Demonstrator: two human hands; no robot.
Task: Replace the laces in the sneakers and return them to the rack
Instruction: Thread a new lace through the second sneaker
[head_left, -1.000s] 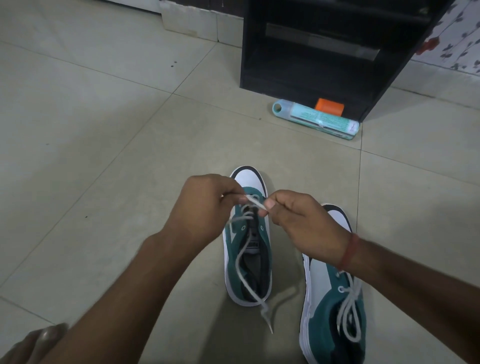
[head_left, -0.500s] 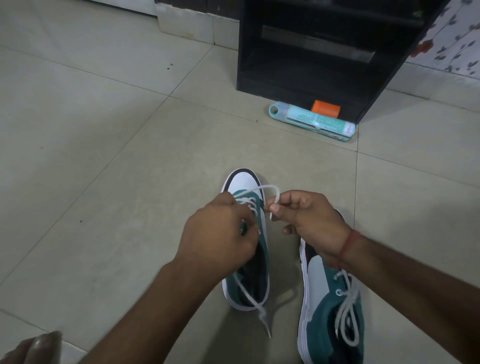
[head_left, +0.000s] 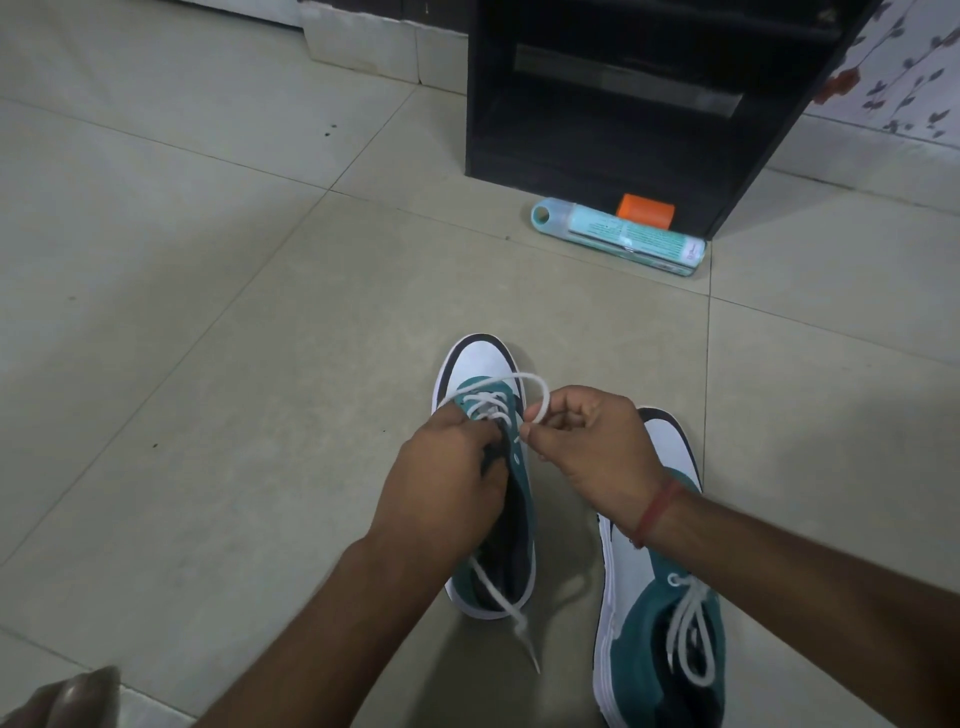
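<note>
Two teal-and-white sneakers stand on the tiled floor. The left sneaker is partly laced with a white lace that loops over its toe end. My right hand pinches that loop beside the upper eyelets. My left hand grips the sneaker's tongue area and covers its left side. The lace's other end trails out past the heel onto the floor. The right sneaker sits laced, partly under my right forearm.
A black shoe rack stands ahead against the wall. A turquoise bottle lies on the floor in front of it, with an orange cap behind it. A knee or toe shows at the bottom left.
My left hand moved down from the lace to grip the sneaker. My right hand drew the lace out into a loop over the toe end.
</note>
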